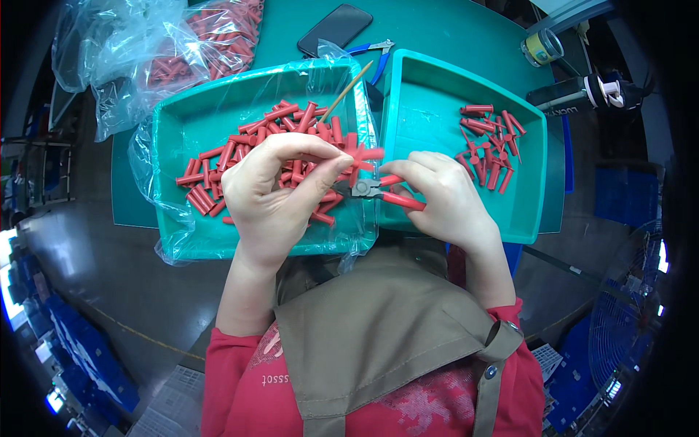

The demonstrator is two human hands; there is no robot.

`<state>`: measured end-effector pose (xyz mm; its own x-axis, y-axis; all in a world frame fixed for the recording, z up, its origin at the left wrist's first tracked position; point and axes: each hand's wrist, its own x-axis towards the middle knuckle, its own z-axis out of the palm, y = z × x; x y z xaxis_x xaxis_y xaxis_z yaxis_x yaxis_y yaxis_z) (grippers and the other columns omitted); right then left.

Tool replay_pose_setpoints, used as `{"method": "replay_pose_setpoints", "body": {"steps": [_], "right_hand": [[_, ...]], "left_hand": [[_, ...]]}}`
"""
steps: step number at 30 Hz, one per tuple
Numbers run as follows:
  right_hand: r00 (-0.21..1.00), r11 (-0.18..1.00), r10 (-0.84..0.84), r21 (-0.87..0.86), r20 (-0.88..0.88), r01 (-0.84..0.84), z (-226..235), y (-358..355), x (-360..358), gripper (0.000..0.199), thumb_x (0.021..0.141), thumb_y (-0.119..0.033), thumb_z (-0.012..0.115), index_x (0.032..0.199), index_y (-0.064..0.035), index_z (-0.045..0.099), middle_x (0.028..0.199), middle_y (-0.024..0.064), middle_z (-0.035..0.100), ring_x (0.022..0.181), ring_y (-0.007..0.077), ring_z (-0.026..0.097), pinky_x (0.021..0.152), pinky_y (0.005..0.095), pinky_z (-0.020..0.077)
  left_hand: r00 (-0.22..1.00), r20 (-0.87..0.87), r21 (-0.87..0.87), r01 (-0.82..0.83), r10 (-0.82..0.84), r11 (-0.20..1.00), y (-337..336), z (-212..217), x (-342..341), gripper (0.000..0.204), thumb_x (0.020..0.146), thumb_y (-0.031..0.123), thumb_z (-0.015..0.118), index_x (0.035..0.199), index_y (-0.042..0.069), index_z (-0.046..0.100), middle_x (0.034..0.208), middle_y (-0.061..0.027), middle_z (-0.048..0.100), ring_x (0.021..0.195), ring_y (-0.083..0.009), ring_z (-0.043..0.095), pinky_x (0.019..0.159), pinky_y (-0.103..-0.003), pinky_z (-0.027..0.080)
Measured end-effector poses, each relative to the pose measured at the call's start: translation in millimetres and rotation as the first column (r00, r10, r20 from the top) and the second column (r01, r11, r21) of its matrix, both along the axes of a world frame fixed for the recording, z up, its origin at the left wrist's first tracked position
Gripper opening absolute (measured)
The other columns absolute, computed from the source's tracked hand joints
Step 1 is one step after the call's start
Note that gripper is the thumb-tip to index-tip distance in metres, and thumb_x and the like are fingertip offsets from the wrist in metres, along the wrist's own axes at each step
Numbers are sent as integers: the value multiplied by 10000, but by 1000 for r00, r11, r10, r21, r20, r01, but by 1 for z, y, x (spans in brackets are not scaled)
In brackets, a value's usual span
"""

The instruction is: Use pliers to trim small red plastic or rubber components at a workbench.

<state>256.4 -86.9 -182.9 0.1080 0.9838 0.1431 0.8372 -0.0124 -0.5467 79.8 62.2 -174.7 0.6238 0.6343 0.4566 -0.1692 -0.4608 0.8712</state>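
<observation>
My left hand [273, 189] pinches a red plastic tube piece [370, 154] between thumb and forefinger, above the right side of the left bin. The piece is smeared by motion. In my right hand [444, 193] is a pair of cutting pliers with red handles [403, 200], its fingers wrapped round them. The pliers' grey jaws lie just below the held piece; whether they touch it I cannot tell. Under my left hand, many red flanged tubes [207, 175] fill the left green bin [164, 131]. Red tubes and thin branched scraps [491, 146] lie in the right green bin [539, 182].
A clear plastic bag of red tubes [226, 36] stands at the back left. A wooden stick [349, 89] leans over the left bin's edge. Behind lie a black phone [335, 29] and blue-handled pliers [381, 54]. A can [542, 48] and a black bottle [568, 93] are back right.
</observation>
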Motion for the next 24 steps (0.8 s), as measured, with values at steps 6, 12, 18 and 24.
{"method": "replay_pose_setpoints", "body": {"steps": [6, 12, 18, 24], "right_hand": [[994, 998, -69, 9, 82, 69, 13, -5, 8, 423, 686, 50, 687, 1093, -59, 651, 860, 90, 583, 812, 274, 575, 728, 387, 444], [990, 997, -75, 7, 117, 75, 17, -5, 8, 443, 686, 44, 689, 1115, -60, 650, 883, 87, 586, 839, 274, 571, 745, 390, 439], [997, 999, -38, -28, 67, 40, 13, -2, 7, 470, 665, 27, 707, 1124, -54, 649, 892, 83, 592, 848, 272, 574, 751, 388, 439], [999, 1000, -24, -18, 38, 25, 12, -2, 8, 473, 656, 26, 707, 1120, -48, 649, 857, 83, 594, 821, 269, 574, 750, 381, 439]], "left_hand": [[994, -91, -103, -69, 60, 992, 2, 0, -5, 187, 814, -61, 770, 931, 1, 638, 875, -52, 674, 770, -76, 655, 677, -194, 533], [996, -80, -202, -45, 29, 978, 0, 4, -3, 165, 828, -44, 764, 926, 2, 640, 874, -51, 680, 761, -72, 650, 680, -197, 529], [995, -86, -221, 27, -47, 975, 0, 3, -3, 164, 827, -55, 758, 936, -4, 647, 880, -58, 690, 771, -76, 657, 672, -196, 520], [993, -101, -200, 40, -61, 979, 0, 4, -2, 167, 823, -67, 754, 937, -5, 650, 877, -57, 690, 775, -75, 661, 664, -193, 517]]}}
